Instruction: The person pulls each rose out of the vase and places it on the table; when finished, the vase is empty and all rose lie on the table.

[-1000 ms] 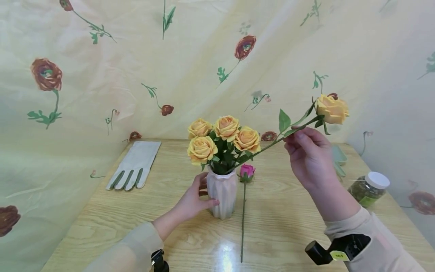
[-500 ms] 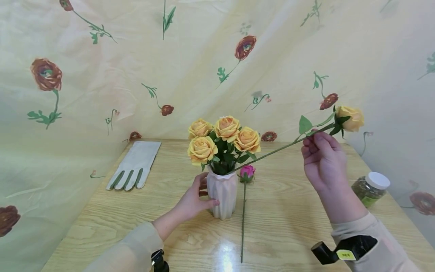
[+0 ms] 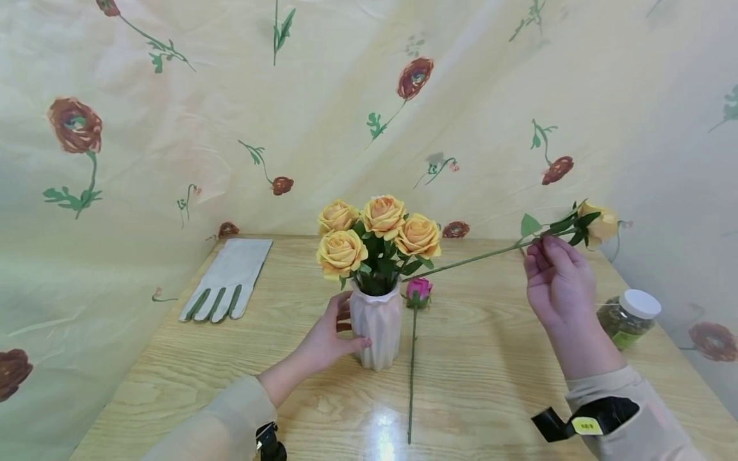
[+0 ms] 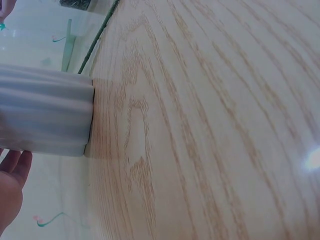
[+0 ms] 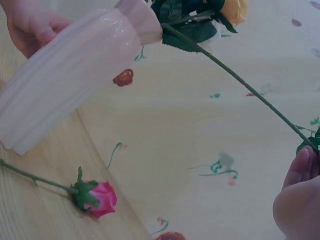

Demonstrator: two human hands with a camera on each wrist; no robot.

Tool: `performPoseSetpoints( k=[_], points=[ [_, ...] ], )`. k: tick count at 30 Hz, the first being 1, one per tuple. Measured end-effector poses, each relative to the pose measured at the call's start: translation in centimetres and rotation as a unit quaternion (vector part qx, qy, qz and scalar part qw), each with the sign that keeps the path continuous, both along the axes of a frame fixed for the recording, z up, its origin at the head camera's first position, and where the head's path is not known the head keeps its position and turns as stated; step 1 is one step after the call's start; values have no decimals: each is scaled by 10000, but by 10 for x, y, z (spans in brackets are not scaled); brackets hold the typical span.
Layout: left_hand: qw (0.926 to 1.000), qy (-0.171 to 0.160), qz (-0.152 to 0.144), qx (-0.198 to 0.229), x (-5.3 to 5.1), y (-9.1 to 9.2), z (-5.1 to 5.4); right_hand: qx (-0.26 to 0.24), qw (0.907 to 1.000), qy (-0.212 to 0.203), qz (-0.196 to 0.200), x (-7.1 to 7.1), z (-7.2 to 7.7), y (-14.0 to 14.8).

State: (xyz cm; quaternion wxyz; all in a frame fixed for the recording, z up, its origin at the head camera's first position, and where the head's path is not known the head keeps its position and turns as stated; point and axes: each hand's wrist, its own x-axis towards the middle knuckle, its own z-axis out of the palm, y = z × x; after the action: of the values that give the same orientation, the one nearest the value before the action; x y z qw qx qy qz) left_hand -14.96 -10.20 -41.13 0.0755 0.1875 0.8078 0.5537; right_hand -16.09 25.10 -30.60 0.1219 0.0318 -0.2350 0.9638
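A ribbed white vase [image 3: 376, 330] stands upright on the table with several yellow roses [image 3: 341, 253] in it. Curled round its left side, the left hand [image 3: 331, 333] grips it, thumb across the front. The right hand [image 3: 562, 282] pinches the stem of another yellow rose [image 3: 599, 224] just below the bloom. That stem [image 5: 245, 85] slants down toward the vase, its lower end at the rim in the head view. A pink rose [image 3: 418, 290] lies on the table right of the vase, stem toward the front edge.
A white glove with green between its fingers [image 3: 233, 275] lies at the back left of the table [image 3: 190, 384]. At the right stands a jar with a white lid [image 3: 640, 304]. Behind hangs a flower-patterned cloth [image 3: 334, 96].
The right hand has moved right and lower with its yellow rose, whose stem now lies flatter, its lower end drawn out to the vase's rim. The left hand stays on the vase.
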Motion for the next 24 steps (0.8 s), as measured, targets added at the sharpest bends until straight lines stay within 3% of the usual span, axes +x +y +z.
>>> performPoseSetpoints(
  k=[6,14,18,24],
  points=[
    [10000,27,9,30,0,0,0,138,9995,-275,37,-3,-20,5],
    [10000,-18,34,38,0,1,1,1038,9929,-545,196,-5,-48,4],
    [10000,-6,57,-12,2,1,2,1641,9825,-787,404,-5,-58,-1],
    [10000,-44,30,14,2,1,2,2477,9573,-1356,616,-5,-70,-8]
  ],
)
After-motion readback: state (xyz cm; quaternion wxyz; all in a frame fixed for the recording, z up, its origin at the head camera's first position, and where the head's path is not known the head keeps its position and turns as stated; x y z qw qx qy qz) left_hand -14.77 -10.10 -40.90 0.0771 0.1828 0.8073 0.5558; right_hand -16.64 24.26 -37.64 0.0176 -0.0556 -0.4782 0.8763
